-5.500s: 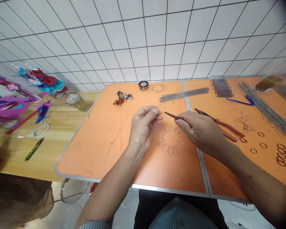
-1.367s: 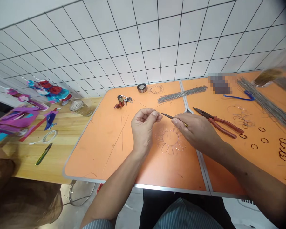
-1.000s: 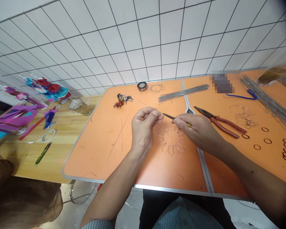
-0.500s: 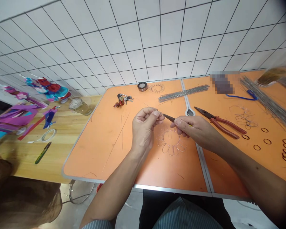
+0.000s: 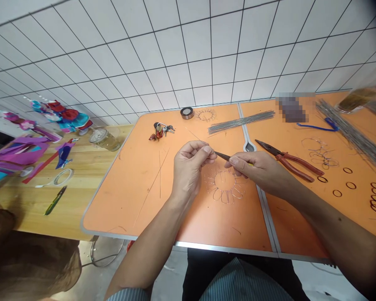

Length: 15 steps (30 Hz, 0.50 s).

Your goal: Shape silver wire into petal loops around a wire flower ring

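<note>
My left hand (image 5: 189, 165) is closed in a pinch on a thin wire (image 5: 192, 133), which sticks out beyond the fingers toward the wall. My right hand (image 5: 249, 165) grips a slim tool with a dark pointed tip (image 5: 222, 156); its tip touches or nearly touches the left fingertips. Most of the tool is hidden in the palm. Below both hands, a flower-shaped wire ring (image 5: 227, 195) lies on the orange table (image 5: 125, 205). Red-handled pliers (image 5: 293, 164) lie right of my right hand.
A wire bundle (image 5: 241, 122), black tape roll (image 5: 186, 113) and keys (image 5: 163, 131) lie near the wall. Small dark rings (image 5: 347, 170) and another wire bundle (image 5: 354, 131) are at the right. A wooden table (image 5: 87, 175) at the left holds a jar (image 5: 105, 139).
The thin wire at my left fingertips now extends further toward the wall. Both hands stay almost in place, with the dark tip still at the left fingers.
</note>
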Available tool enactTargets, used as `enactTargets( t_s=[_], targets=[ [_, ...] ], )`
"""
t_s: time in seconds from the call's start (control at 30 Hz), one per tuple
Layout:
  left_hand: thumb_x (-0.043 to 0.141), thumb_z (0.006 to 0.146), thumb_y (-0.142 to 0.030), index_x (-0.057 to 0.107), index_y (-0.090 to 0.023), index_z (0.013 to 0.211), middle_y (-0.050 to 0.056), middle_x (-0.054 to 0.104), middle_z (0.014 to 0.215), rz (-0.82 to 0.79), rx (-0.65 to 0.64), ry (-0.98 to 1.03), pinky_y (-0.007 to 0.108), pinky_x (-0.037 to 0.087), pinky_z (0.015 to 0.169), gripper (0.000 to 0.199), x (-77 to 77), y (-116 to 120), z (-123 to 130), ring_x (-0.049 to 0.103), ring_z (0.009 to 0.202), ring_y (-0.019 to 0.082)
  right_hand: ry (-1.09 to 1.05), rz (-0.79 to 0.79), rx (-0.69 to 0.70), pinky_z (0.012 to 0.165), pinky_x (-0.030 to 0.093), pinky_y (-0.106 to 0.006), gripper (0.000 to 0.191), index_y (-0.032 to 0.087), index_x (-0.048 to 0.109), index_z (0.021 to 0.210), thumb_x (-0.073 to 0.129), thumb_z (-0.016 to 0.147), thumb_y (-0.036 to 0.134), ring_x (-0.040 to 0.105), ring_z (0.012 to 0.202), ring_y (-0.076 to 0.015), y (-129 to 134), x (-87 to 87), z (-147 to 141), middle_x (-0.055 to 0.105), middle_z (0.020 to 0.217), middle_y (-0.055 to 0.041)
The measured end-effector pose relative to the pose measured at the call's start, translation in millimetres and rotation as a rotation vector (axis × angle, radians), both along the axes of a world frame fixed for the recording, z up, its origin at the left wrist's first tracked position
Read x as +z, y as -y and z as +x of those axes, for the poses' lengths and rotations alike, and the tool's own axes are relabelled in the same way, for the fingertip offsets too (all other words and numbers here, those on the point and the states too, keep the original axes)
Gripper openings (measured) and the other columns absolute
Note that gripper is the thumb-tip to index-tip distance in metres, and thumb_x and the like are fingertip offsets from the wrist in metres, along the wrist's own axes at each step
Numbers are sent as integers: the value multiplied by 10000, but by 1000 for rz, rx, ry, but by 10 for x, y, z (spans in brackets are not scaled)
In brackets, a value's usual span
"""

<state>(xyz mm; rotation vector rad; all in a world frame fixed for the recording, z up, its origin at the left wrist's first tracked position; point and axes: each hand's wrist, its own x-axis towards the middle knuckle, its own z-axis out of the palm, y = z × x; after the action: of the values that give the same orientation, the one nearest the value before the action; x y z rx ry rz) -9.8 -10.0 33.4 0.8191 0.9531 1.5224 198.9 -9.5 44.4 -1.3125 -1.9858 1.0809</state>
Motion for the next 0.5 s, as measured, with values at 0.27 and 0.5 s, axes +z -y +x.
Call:
enactTargets(
  t_s=[0.27, 0.5],
  targets=[
    [966, 707, -291, 766, -180, 805, -6, 733, 708, 10, -6, -43, 209, 598, 638, 248, -7, -6, -15, 724, 636, 107, 72, 52, -22, 661, 460, -346, 483, 240, 848, 951, 516, 1100, 558, 665, 766, -222, -1, 13, 2, 726, 789, -38],
    [958, 697, -280, 758, -174, 804, -16, 732, 706, -11, -23, -44, 193, 595, 618, 250, 4, -14, -27, 722, 622, 99, 75, 53, -14, 670, 446, -350, 505, 236, 833, 923, 507, 1095, 580, 667, 772, -225, 17, 19, 2, 741, 817, -49]
  ],
)
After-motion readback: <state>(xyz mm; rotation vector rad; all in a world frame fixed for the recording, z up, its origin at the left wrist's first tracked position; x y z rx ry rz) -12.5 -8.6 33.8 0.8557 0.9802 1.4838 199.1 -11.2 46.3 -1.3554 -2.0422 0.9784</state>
